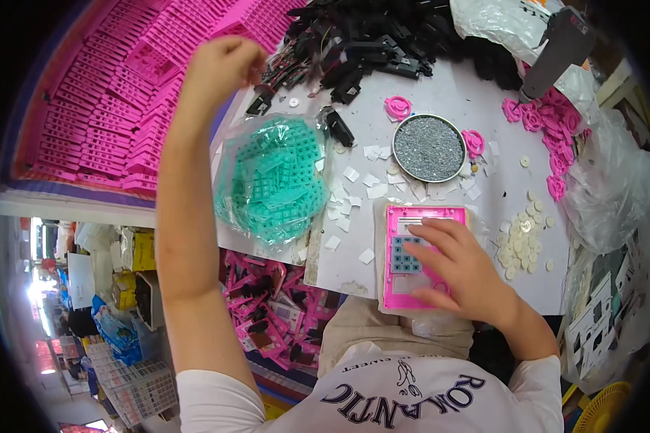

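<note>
Flat on the table in front of me lies a pink plastic casing (397,291), with a blue-grey keypad (405,256) set in it. My right hand (461,268) rests over the casing's right side, fingers spread, and hides part of it. Far to the left, my left hand (227,66) reaches to the edge of a heap of black electronic parts with wires (372,50). Its fingers are curled together; whatever they may hold is too hidden to make out.
A clear bag of turquoise keypads (278,180) lies left of the casing. Beyond stands a round tin of small screws (430,149). White discs (521,244), pink ring parts (556,144) and a hanging power screwdriver (560,47) are right. Stacked pink casings (105,108) fill the far left.
</note>
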Available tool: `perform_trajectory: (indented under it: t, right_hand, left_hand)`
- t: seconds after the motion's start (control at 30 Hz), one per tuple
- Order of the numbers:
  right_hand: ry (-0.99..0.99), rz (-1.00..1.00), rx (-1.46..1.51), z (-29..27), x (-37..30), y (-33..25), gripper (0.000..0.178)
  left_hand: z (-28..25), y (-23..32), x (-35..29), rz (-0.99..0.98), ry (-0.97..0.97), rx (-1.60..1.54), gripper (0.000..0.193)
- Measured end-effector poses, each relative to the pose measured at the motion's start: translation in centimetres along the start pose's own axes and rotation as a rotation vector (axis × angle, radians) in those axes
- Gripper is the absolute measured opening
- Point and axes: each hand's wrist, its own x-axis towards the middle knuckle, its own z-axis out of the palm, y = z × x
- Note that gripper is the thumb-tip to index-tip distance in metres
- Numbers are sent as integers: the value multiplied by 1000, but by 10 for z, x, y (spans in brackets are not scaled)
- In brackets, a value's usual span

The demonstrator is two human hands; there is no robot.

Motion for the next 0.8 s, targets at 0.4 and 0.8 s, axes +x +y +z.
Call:
perform_trajectory:
  t: [0.4, 0.8]
  right_hand:
    - [-50, -64, 71, 7, -2, 2, 37]
    - [45, -82, 143, 4, -9, 13, 28]
  left_hand:
    - [150, -102, 75, -400, -527, 168, 59]
    - [71, -53, 63, -342, -279, -1082, 19]
